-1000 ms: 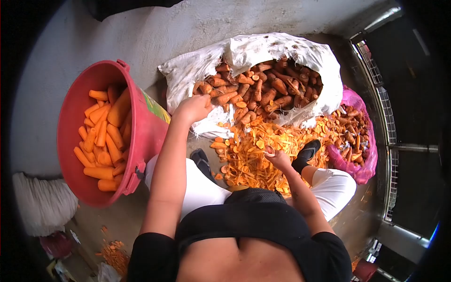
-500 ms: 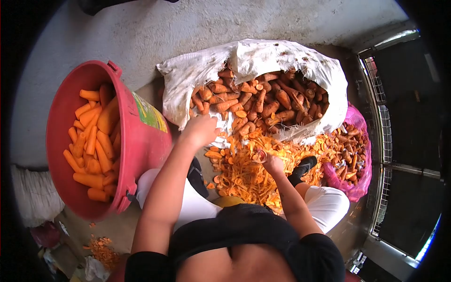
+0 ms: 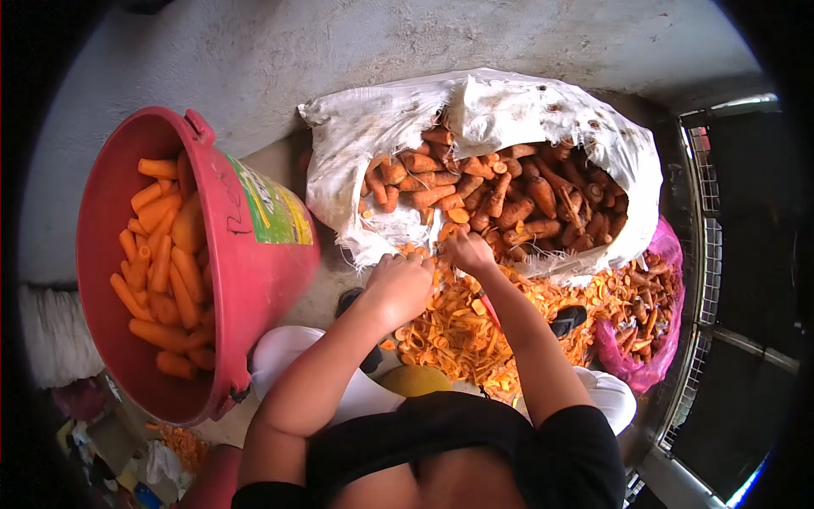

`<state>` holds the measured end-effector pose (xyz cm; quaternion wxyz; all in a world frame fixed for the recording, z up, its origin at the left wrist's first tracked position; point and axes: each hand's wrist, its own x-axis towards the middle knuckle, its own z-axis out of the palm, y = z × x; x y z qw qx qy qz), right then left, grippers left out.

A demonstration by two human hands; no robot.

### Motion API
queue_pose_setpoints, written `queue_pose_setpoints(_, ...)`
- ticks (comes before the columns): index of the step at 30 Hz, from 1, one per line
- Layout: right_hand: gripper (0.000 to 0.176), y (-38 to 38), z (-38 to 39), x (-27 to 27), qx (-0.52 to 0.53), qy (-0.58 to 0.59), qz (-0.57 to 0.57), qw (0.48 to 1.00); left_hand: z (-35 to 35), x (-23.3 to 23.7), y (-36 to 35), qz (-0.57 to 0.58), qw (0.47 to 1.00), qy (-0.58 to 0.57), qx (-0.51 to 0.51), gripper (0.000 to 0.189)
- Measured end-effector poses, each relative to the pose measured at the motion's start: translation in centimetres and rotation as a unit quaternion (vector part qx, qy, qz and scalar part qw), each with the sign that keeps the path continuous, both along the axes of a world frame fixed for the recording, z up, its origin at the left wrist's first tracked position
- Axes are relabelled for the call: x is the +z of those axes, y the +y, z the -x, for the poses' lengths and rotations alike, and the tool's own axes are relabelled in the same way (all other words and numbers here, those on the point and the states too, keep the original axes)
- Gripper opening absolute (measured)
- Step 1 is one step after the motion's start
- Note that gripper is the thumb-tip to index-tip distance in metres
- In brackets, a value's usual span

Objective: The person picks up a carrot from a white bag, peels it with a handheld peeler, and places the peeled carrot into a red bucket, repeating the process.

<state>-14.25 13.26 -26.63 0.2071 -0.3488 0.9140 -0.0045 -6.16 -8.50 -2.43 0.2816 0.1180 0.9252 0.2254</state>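
My left hand (image 3: 402, 287) is curled closed over the near edge of a white woven sack (image 3: 551, 114), its fingertips turned away from me. Whatever it holds is hidden. Just right of it, my right hand (image 3: 468, 252) is closed too, its fingers bent at the sack's mouth, close to a cut orange carrot piece (image 3: 458, 215). What lies inside its grip does not show. A slim red handle (image 3: 489, 307) shows beside my right forearm, its other end hidden. Unpeeled carrots (image 3: 509, 195) fill the sack. Orange peelings (image 3: 458, 339) are heaped below my hands.
To the left, a big red tub (image 3: 271, 271) holds peeled carrots (image 3: 161, 271). A pink bag (image 3: 672, 254) of carrot scraps stands at the right. A yellow rounded object (image 3: 415, 380) sits between my legs. A wall rises behind the sack; dark mesh-edged panels (image 3: 746, 220) line the right.
My right hand has moved up and left from over the peelings to the sack's mouth. My left hand has shifted right and down, and both are now closer together. The view has shifted slightly.
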Motion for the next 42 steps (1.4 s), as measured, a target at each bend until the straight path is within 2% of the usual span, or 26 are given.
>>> queue_pose_setpoints(1, 0.023, -2.5, 1.2, 0.7, 0.039, -0.022, -0.060, 0.997, 0.2, -0.3, -0.1, -0.005, 1.000, 0.003, 0.002, 0.031)
queue_pose_setpoints(2, 0.022, -4.4, 2.4, 1.0, 0.065, -0.048, -0.030, 0.996, 0.5, -0.1, -0.3, 0.000, 1.000, -0.011, -0.003, 0.032)
queue_pose_setpoints(3, 0.021, -5.9, 3.3, -1.3, 0.093, -0.029, -0.040, 0.994, 0.6, -0.2, -0.5, 0.008, 1.000, -0.016, 0.000, 0.032)
queue_pose_setpoints(4, 0.024, -7.6, 4.2, -2.9, 0.070, -0.027, -0.046, 0.996, 0.8, -0.3, -0.7, 0.017, 1.000, -0.019, 0.004, 0.032)
queue_pose_setpoints(8, 0.046, -12.4, 6.8, -3.4, 0.016, -0.061, -0.104, 0.993, 1.8, 0.1, -1.3, 0.038, 0.999, -0.027, 0.017, 0.033)
queue_pose_setpoints(11, 0.065, -13.0, 8.0, -6.7, 0.028, -0.032, -0.108, 0.993, 1.6, -0.7, -1.5, 0.041, 0.999, -0.014, 0.013, 0.035)
queue_pose_setpoints(12, 0.057, -12.9, 7.8, -7.2, 0.036, 0.019, -0.079, 0.996, 1.4, -0.8, -1.4, 0.040, 0.999, -0.002, 0.011, 0.035)
queue_pose_setpoints(15, 0.074, -13.8, 7.5, -8.4, 0.093, 0.047, -0.186, 0.977, 1.6, -0.8, -1.2, 0.044, 0.999, -0.010, 0.001, 0.041)
queue_pose_setpoints(19, 0.049, -15.1, 7.5, -9.2, 0.123, 0.066, -0.268, 0.953, 1.9, -0.8, -1.2, 0.053, 0.998, -0.022, -0.002, 0.045)
queue_pose_setpoints(22, 0.040, -12.6, 7.7, -8.8, 0.120, 0.090, -0.147, 0.978, 2.2, -0.4, -1.4, 0.061, 0.998, -0.016, 0.023, 0.045)
queue_pose_setpoints(25, 0.045, -8.9, 8.6, -6.0, 0.066, 0.019, -0.005, 0.998, 2.3, -0.4, -1.7, 0.085, 0.995, 0.006, 0.056, 0.043)
queue_pose_setpoints(26, 0.054, -8.9, 8.2, -0.3, -0.006, 0.007, -0.071, 0.997, 2.5, -0.3, -1.9, 0.096, 0.993, 0.010, 0.067, 0.043)
queue_pose_setpoints(27, 0.061, -7.6, 8.5, 1.6, -0.040, -0.079, -0.024, 0.996, 2.7, -0.2, -2.2, 0.107, 0.991, 0.014, 0.075, 0.042)
queue_pose_setpoints(28, 0.056, -6.3, 7.9, 2.8, -0.112, -0.092, 0.037, 0.989, 2.8, -0.1, -2.4, 0.116, 0.989, 0.021, 0.093, 0.040)
queue_pose_setpoints(29, 0.053, -5.0, 7.0, 4.0, -0.182, -0.101, 0.099, 0.973, 3.0, -0.2, -2.7, 0.111, 0.986, 0.038, 0.119, 0.039)
queue_pose_setpoints(30, 0.053, -3.7, 6.2, 2.4, -0.296, -0.188, 0.224, 0.909, 3.1, -0.6, -2.9, 0.107, 0.982, 0.056, 0.146, 0.039)
queue_pose_setpoints(31, 0.054, -4.0, 4.5, 2.9, -0.308, -0.200, 0.506, 0.781, 3.4, -0.3, -3.1, 0.102, 0.977, 0.073, 0.174, 0.039)
queue_pose_setpoints(32, 0.054, -3.2, 3.7, 3.7, -0.382, -0.268, 0.503, 0.727, 4.0, 0.2, -3.5, 0.100, 0.975, 0.031, 0.194, 0.047)
queue_pose_setpoints(35, 0.048, -4.3, 0.5, 12.5, -0.468, -0.320, 0.651, 0.504, 5.0, 0.4, -3.8, -0.038, 0.940, 0.001, 0.338, 0.060)
queue_pose_setpoints(36, 0.053, -3.9, -0.2, 13.1, -0.454, -0.348, 0.667, 0.476, 5.3, -0.2, -4.1, -0.117, 0.919, -0.046, 0.373, 0.070)
queue_pose_setpoints(37, 0.058, -4.1, -0.7, 15.2, -0.438, -0.375, 0.683, 0.448, 5.2, -0.5, -3.3, -0.211, 0.875, -0.081, 0.428, 0.073)
queue_pose_setpoints(39, 0.061, -4.7, -2.4, 19.8, -0.403, -0.379, 0.700, 0.452, 5.0, -0.7, -1.3, -0.387, 0.749, -0.153, 0.515, 0.079)
queue_pose_setpoints(41, 0.066, -4.6, -4.3, 21.5, -0.366, -0.389, 0.695, 0.480, 4.4, -0.3, 0.4, -0.568, 0.653, -0.178, 0.469, 0.080)
queue_pose_setpoints(42, 0.059, -3.9, -4.8, 22.0, -0.366, -0.377, 0.683, 0.507, 4.6, 0.0, 1.1, -0.635, 0.598, -0.172, 0.457, 0.077)
